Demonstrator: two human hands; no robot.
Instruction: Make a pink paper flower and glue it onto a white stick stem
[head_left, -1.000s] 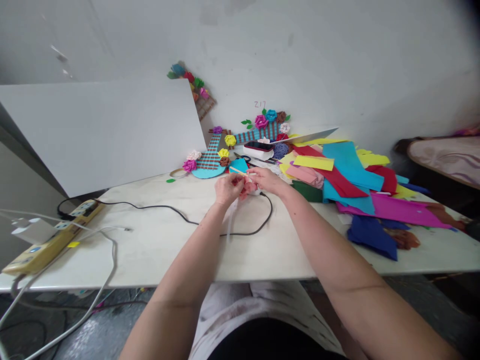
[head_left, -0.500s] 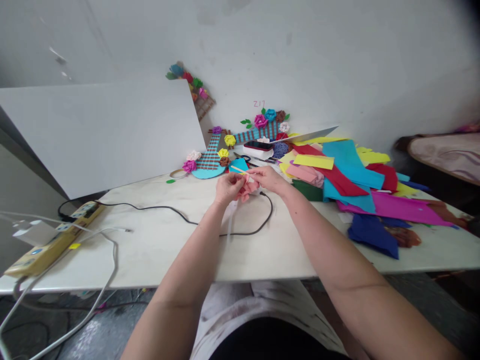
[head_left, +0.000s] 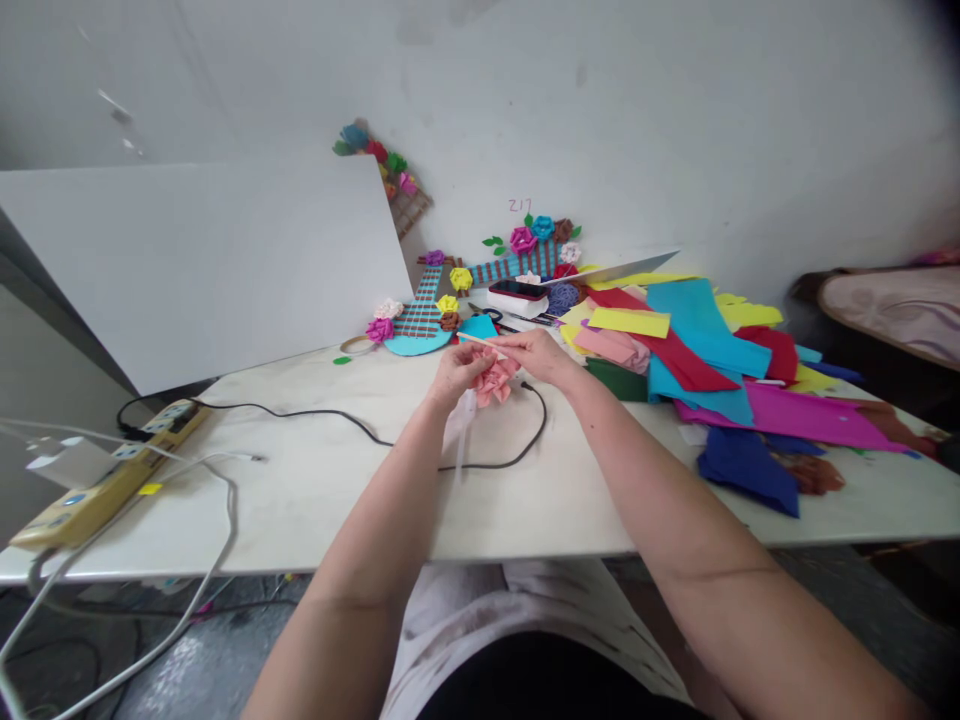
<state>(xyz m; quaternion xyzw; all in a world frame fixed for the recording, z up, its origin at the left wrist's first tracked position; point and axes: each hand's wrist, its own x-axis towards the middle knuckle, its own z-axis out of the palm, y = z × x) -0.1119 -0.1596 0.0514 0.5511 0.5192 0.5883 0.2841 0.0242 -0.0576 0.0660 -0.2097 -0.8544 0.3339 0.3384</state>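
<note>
A pink crepe-paper flower [head_left: 495, 382] is pinched in the fingers of my left hand [head_left: 456, 372], above the middle of the table. My right hand [head_left: 536, 355] is closed on a thin pale stick [head_left: 480, 343], which points left over the flower. The fingers of both hands almost meet, and the exact contact at the petals is too small to tell. Just below the flower a translucent whitish strip [head_left: 462, 440] hangs or lies; what it belongs to is hidden by my left hand. A black cable [head_left: 495, 467] curves round beneath the hands.
Coloured paper sheets [head_left: 705, 340] pile up on the right. Behind my hands lie a phone on a white box [head_left: 517, 297], scissors [head_left: 491, 315] and flower-trimmed woven decorations [head_left: 421, 315]. A white board [head_left: 202, 270] leans at the left, near a yellow power strip [head_left: 112, 480] with cables.
The pink flower has turned and now shows more of its spread petals. The stick and my right hand have shifted only slightly.
</note>
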